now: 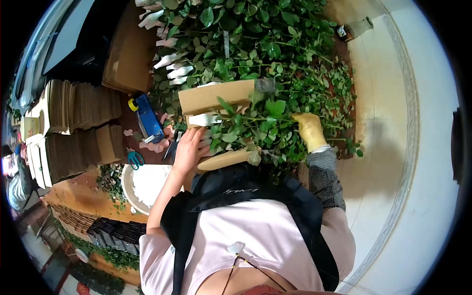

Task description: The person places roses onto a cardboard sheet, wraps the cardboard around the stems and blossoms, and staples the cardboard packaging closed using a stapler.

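The leafy stems point(275, 49) run out of frame at the top edge and hide much of the tabletop point(128, 117). Leaves obscure the grip of the gloved right hand point(309, 132). Far left, another person point(20, 189) is blurred; the bottle's point(359, 28) label, upper right, is unreadably small.

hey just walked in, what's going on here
A person is handling a bunch of leafy stems that lies between two flaps of cardboard. The bare left hand is at the end with the white sleeves; the gloved right hand is farther along, at the stems, its grip partly hidden. A big leafy heap lies beyond. Off to the left are scissors and a basin with white stuff in it.
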`<state>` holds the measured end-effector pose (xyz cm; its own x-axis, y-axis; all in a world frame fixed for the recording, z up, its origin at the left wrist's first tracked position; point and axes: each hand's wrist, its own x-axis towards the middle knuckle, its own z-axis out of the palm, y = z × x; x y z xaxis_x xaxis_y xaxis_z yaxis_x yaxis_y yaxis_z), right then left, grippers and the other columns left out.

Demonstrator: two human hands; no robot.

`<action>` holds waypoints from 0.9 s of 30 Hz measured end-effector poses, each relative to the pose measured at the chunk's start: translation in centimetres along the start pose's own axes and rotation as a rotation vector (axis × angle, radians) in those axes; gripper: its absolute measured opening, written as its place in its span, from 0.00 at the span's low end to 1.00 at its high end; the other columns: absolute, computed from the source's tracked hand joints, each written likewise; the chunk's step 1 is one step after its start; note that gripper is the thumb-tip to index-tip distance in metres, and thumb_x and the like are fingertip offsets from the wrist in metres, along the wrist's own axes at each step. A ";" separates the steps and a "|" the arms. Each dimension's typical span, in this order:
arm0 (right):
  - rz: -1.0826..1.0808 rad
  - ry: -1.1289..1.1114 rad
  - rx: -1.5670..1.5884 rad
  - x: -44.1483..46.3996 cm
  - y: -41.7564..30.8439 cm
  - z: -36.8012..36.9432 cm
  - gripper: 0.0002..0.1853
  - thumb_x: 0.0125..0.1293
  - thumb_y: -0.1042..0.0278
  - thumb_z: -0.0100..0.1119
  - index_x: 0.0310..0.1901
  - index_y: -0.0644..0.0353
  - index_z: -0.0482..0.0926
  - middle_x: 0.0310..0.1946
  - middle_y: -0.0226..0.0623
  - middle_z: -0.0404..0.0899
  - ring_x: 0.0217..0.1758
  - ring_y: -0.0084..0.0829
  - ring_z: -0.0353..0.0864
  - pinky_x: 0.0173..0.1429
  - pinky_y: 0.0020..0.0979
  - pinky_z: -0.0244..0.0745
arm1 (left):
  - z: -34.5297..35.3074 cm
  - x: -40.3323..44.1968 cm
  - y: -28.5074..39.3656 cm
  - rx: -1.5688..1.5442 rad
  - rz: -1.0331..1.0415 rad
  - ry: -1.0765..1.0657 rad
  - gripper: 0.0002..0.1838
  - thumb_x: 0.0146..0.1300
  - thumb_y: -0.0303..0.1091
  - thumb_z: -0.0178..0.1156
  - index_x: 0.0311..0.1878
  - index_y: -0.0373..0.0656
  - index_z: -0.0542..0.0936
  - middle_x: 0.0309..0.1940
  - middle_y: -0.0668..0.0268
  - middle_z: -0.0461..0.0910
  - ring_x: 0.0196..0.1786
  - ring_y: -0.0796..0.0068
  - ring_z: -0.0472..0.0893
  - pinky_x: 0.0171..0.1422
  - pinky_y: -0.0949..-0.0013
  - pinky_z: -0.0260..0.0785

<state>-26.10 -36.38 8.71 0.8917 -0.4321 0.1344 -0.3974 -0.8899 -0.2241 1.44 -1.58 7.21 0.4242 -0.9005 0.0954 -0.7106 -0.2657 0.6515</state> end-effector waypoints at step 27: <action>0.330 -0.177 -0.211 0.4 -4.6 1.6 0.10 0.66 0.74 0.56 0.41 0.63 0.87 0.42 0.44 0.88 0.44 0.41 0.87 0.49 0.35 0.83 | 0.2 1.8 1.5 0.317 0.049 -0.137 0.29 0.54 0.39 0.72 0.57 0.35 0.77 0.63 0.55 0.76 0.65 0.53 0.74 0.68 0.52 0.66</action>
<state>-23.59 -32.18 8.23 0.7257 -0.6830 -0.0828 -0.6866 -0.7267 -0.0222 0.98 -3.67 8.19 0.3214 -0.9469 0.0052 -0.8762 -0.2953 0.3808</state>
